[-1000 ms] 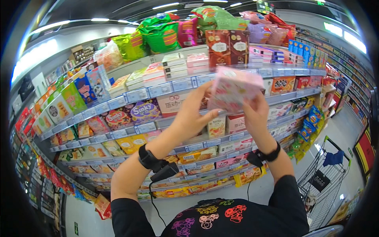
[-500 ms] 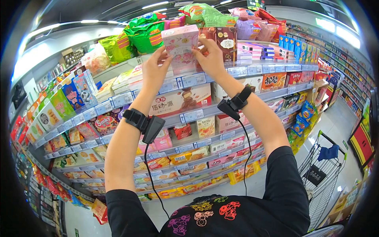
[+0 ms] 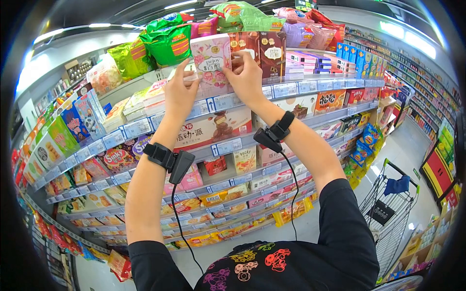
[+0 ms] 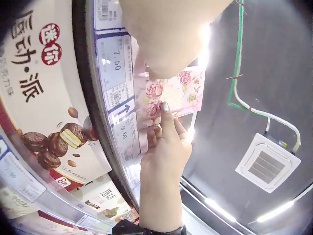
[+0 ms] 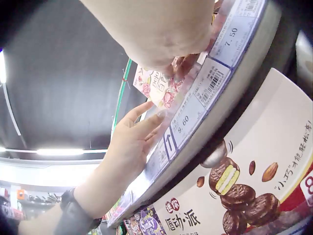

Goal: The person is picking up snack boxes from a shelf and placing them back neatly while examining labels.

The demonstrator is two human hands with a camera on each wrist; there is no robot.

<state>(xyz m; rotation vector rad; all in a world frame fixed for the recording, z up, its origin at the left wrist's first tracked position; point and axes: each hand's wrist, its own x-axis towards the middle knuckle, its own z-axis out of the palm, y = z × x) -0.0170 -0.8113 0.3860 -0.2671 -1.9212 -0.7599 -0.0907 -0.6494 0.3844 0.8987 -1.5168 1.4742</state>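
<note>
A pink flowered box (image 3: 211, 63) stands upright on the top shelf, left of brown boxes (image 3: 272, 54). The right hand (image 3: 246, 81) pinches its right edge, thumb on the front; the left wrist view shows that thumb on the box (image 4: 188, 93), the right hand (image 4: 165, 161) below. At the box's left edge, the left hand (image 3: 180, 94) has its fingertips against or very near the side, thumb and forefinger apart. The right wrist view shows the left hand (image 5: 128, 144) beside the box (image 5: 155, 88); the fingers' far sides are hidden.
Price labels line the shelf edge (image 3: 285, 89). Large green bags (image 3: 167, 46) lie above, and flat boxes (image 3: 145, 99) are stacked to the left. A big chocolate pie box (image 3: 213, 127) sits one shelf lower. A shopping cart (image 3: 393, 213) stands at the right.
From a tilted hold in both hands, the pink box has moved left to an upright stance beside the brown boxes. The left hand's fingers have shifted to its side edge.
</note>
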